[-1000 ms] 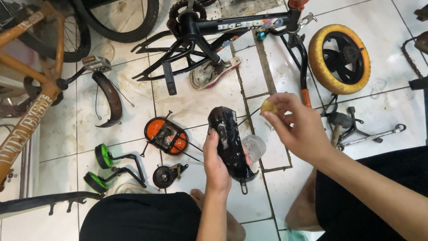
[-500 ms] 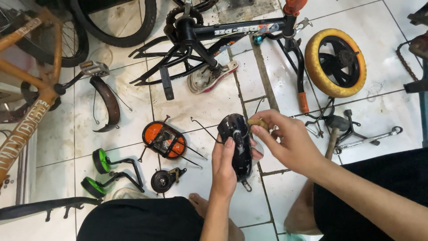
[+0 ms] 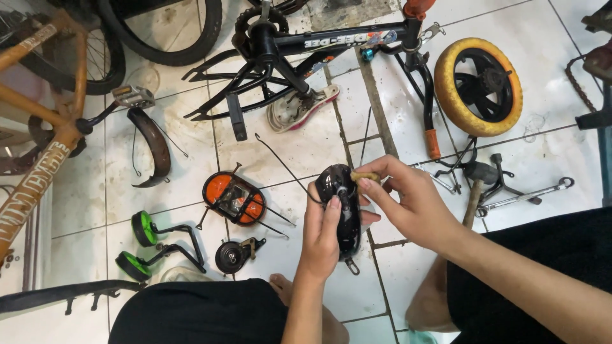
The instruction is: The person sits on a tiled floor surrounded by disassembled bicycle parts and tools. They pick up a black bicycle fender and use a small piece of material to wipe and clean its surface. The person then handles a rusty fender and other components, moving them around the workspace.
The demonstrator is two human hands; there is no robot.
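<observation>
1. Left hand (image 3: 322, 239): closed round the black glossy bike part (image 3: 342, 207), thumb laid flat along its top face, fingers wrapped underneath. Firm grip, no gap.
2. Black glossy bike part: held upright-ish above the white tiled floor (image 3: 306, 150), centre of view, between the knees. Small metal tab hangs off its lower end. Exact kind unclear from this angle, possibly a chain guard or fender piece.
3. Right hand (image 3: 411, 204): mostly closed, thumb and forefinger pinched on a small tan piece (image 3: 364, 176), pressed against the upper end of the black part.
4. Thin wire (image 3: 287, 167) runs from the part's top up-left across the tiles.
5. Just left of the hands on the floor: orange reflector (image 3: 233, 197), small black bell (image 3: 231, 256), green training wheels (image 3: 146, 245).
6. Farther off: yellow wheel (image 3: 478, 86) upper right, black bike frame (image 3: 319, 48) top centre, brown fender (image 3: 152, 153) left.
</observation>
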